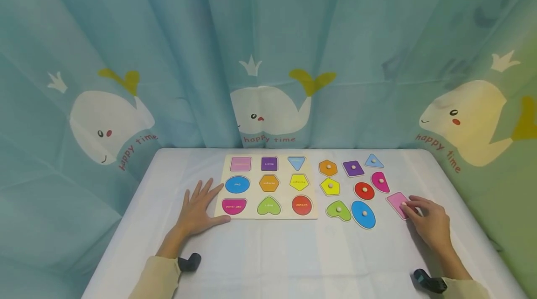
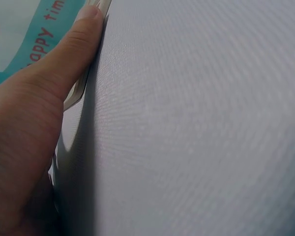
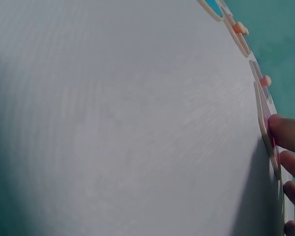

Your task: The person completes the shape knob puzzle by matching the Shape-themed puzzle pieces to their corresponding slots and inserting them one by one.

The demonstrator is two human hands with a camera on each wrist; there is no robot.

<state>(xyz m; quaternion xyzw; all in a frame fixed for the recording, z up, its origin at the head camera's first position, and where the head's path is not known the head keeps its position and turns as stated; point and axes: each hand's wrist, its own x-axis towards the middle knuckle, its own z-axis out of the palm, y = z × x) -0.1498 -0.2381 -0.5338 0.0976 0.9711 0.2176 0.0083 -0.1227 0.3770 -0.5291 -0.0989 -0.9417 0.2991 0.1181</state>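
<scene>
Puzzle board (image 1: 251, 194) on the white table (image 1: 293, 257): 1x, 9 colored shape spots (image 1: 237, 184), 3x3. Far row: pink rectangle, purple square, light-blue triangle. Middle: blue oval, orange hexagon, yellow pentagon. Near: magenta half round, green heart, red circle.

Knobbed pieces: 9, one per shape, all on the right side of the board. Orange hexagon piece (image 1: 328, 168), purple square piece (image 1: 350, 171), light-blue triangle piece (image 1: 371, 163), yellow pentagon piece (image 1: 330, 191), red circle piece (image 1: 361, 193), magenta half-round piece (image 1: 381, 187), green heart piece (image 1: 339, 216), blue oval piece (image 1: 361, 222), pink rectangle piece (image 1: 395, 200).

Right hand (image 1: 431, 223): thumb and finger pinch the knob of the pink rectangle piece, rightmost of the lot. Can't tell if it's off the table.

Left hand (image 1: 197, 211): fingers straight, spread wide by the board's left edge, thumb touching the near-left corner.

Black wrist devices (image 1: 189, 262): 2, one per arm. Curtain (image 1: 365, 47) behind: 3 whales (image 1: 272, 110).
</scene>
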